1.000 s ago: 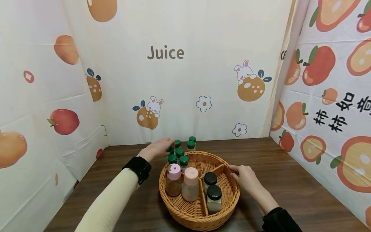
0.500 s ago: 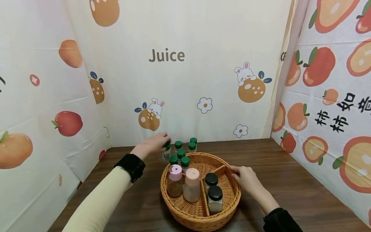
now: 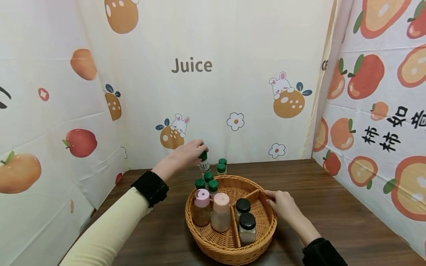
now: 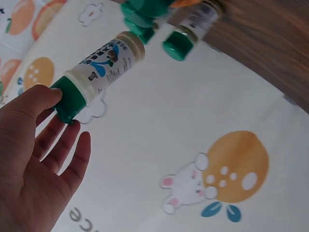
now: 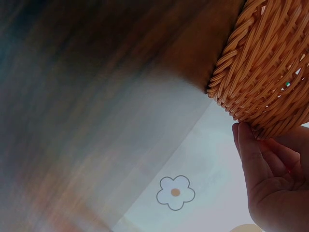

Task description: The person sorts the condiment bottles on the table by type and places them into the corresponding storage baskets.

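- We are watching the left hand (image 3: 184, 155) pinching the green cap of a small spice bottle (image 3: 203, 162); thumb and fingertips (image 4: 46, 99) are closing on the cap only, the other fingers lying loose.
- The bottle is hanging in the air, clear of the table (image 3: 332, 207), just behind the basket's far rim and near the back curtain (image 3: 233, 92).
- Four more green-capped bottles (image 3: 213, 176) are standing bunched at that far rim; whether inside or outside it, we cannot tell.
- The right hand (image 3: 283, 205) is gripping the right edge of the wicker basket (image 3: 226, 245), fingers curling over the rim (image 5: 251, 140).
- Two pink-capped jars (image 3: 211, 210) are filling the left compartment, two black-capped jars (image 3: 244, 221) the near right one; the far right compartment is lying open.
- Bare table is running wide on the right, up to the fruit-print side curtain (image 3: 372, 122).
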The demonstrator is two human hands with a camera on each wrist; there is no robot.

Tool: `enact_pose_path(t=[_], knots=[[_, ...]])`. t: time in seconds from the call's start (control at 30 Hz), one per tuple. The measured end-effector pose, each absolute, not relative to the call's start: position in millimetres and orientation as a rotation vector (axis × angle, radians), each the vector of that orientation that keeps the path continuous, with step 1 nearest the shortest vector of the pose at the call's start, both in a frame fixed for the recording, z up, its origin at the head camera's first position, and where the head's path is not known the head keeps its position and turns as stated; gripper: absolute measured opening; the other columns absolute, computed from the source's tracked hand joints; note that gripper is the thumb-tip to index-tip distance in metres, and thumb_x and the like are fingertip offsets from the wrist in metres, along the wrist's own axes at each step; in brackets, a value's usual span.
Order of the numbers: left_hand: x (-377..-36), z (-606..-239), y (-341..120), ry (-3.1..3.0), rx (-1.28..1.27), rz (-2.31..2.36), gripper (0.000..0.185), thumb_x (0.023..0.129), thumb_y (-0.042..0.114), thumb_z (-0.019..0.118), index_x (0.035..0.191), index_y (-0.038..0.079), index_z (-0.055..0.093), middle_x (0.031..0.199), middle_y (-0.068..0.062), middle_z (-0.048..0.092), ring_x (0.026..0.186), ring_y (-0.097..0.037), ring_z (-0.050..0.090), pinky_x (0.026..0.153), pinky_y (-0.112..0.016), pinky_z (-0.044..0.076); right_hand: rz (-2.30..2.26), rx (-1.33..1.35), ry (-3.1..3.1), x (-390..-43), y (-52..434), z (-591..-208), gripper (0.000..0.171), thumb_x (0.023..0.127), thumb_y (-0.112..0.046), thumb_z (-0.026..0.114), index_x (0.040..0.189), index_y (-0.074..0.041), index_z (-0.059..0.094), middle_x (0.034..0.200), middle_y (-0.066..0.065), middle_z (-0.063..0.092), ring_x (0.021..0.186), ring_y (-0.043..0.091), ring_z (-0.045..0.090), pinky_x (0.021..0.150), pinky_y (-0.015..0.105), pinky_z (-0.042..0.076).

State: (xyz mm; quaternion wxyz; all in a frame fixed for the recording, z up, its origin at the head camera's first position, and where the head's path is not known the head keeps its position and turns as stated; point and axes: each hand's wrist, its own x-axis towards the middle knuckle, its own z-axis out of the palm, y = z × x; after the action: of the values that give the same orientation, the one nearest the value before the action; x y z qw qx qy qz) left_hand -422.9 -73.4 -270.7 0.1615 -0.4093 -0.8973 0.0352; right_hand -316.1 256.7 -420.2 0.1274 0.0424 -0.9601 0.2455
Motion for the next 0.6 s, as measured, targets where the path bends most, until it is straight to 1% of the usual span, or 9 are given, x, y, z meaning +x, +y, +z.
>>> enact_pose_path(t=[0.1, 0.33, 0.53, 0.6], knots=[[-416.5, -265.1, -64.2, -2.537, -1.200, 0.083, 0.034, 0.094, 0.016, 0.069, 0.127, 0.011, 0.061, 0.117, -0.007, 0.057, 0.108, -0.022, 0.058, 0.093, -0.032, 0.055, 0.716, 0.117, -2.796, -316.4, 257.4, -420.7, 0.032, 0.092, -0.003, 0.067, 0.124, 0.001, 0.069, 0.110, 0.021, 0.073, 0.068, 0.015, 0.055, 0.052, 0.025, 0.040], [-399.9, -258.4, -40.2, -2.550, -1.306, 0.031, 0.039, 0.094, 0.016, 0.069, 0.131, 0.014, 0.059, 0.122, -0.005, 0.057, 0.111, -0.018, 0.058, 0.094, -0.030, 0.054, 0.721, 0.110, -2.799, -316.2, 258.4, -420.1, 0.033, 0.092, -0.003, 0.067, 0.124, 0.001, 0.068, 0.112, 0.022, 0.073, 0.068, 0.015, 0.056, 0.052, 0.024, 0.039], [-392.6, -268.5, -25.4, -2.589, -1.395, 0.019, 0.040, 0.094, 0.017, 0.070, 0.132, 0.016, 0.059, 0.124, -0.004, 0.057, 0.114, -0.018, 0.059, 0.096, -0.031, 0.054, 0.725, 0.112, -2.799, -316.2, 257.1, -418.9, 0.032, 0.092, -0.003, 0.067, 0.124, 0.001, 0.068, 0.112, 0.023, 0.072, 0.072, 0.016, 0.059, 0.053, 0.025, 0.042], [-391.4, -274.4, -21.9, -2.587, -1.421, 0.070, 0.039, 0.094, 0.019, 0.070, 0.131, 0.018, 0.059, 0.123, -0.003, 0.057, 0.111, -0.016, 0.060, 0.091, -0.029, 0.055, 0.725, 0.118, -2.796, -316.4, 256.5, -418.7, 0.032, 0.091, -0.002, 0.067, 0.123, 0.001, 0.069, 0.111, 0.023, 0.073, 0.074, 0.016, 0.061, 0.055, 0.026, 0.044]])
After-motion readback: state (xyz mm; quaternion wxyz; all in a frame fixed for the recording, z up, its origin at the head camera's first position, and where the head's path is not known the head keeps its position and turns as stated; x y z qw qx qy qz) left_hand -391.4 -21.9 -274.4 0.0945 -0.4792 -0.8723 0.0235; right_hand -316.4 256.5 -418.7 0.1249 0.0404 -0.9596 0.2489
